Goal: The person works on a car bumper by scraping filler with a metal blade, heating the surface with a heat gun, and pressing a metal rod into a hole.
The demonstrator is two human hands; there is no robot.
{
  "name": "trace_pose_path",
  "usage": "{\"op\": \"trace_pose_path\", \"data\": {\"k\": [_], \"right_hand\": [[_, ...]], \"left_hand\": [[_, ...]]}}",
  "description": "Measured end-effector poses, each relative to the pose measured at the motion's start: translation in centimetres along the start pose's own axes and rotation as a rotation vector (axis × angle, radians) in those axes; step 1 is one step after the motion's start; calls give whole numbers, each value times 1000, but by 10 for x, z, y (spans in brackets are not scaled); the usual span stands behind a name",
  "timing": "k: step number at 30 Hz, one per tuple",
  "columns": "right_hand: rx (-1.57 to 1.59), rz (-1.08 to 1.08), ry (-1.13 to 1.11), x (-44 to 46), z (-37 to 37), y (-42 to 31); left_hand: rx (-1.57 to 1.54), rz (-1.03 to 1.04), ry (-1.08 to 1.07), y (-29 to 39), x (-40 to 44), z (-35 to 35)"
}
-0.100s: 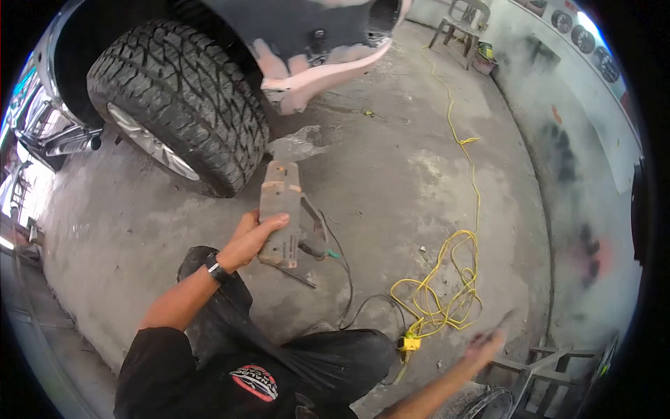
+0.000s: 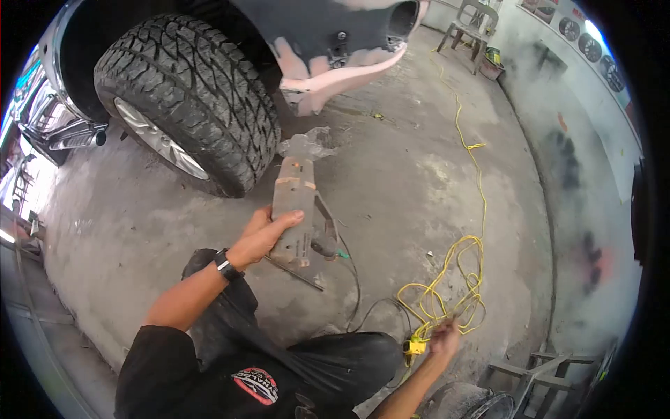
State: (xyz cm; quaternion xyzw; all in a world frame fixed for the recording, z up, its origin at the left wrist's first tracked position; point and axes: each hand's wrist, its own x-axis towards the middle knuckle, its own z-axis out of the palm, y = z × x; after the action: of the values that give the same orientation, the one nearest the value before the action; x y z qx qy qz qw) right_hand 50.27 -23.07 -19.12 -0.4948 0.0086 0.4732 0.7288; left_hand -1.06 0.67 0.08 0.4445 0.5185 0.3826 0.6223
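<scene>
A dusty grey power tool (image 2: 292, 209) with a looped handle hangs over the floor, my left hand (image 2: 269, 234) wrapped round its body. Its dark cord runs down toward a yellow socket block (image 2: 414, 346). Close beside that block is my right hand (image 2: 444, 339), fingers curled; a small dark item seems to stick up from them, too small to name. Yellow cable (image 2: 436, 290) lies in loose loops just behind this hand. A thin dark rod (image 2: 300, 274) rests on the floor below the tool.
A large tyre (image 2: 188, 98) stands at the upper left, next to a partly sanded bumper (image 2: 349, 80). Clear plastic (image 2: 322, 142) lies near the tyre. A chair (image 2: 471, 29) is at the back, and a metal frame (image 2: 534, 373) at the lower right by the wall.
My right hand has moved left, close to the yellow block and cable loops. The view has shifted slightly; my left hand still holds the tool.
</scene>
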Motion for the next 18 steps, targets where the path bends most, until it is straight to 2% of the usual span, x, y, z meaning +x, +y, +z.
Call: {"op": "trace_pose_path", "data": {"k": [2, 5, 9, 12, 16, 18], "right_hand": [[-55, 94, -63, -26, 53, 50], [-321, -77, -83, -81, 133, 55], [-645, -254, -69, -92, 109, 42], [-689, -290, 4, -106, 114, 43], [-550, -211, 65, -138, 131, 47], [-603, -176, -1, -156, 142, 33]], "left_hand": [[25, 45, 16, 9, 8, -11], [-10, 78, -45, 17, 23, -25], [0, 129, -77, 30, 25, -34], [-44, 129, -114, 30, 27, -44], [-107, 153, -177, 38, 30, -52], [-124, 150, -196, 40, 29, -55]]}}
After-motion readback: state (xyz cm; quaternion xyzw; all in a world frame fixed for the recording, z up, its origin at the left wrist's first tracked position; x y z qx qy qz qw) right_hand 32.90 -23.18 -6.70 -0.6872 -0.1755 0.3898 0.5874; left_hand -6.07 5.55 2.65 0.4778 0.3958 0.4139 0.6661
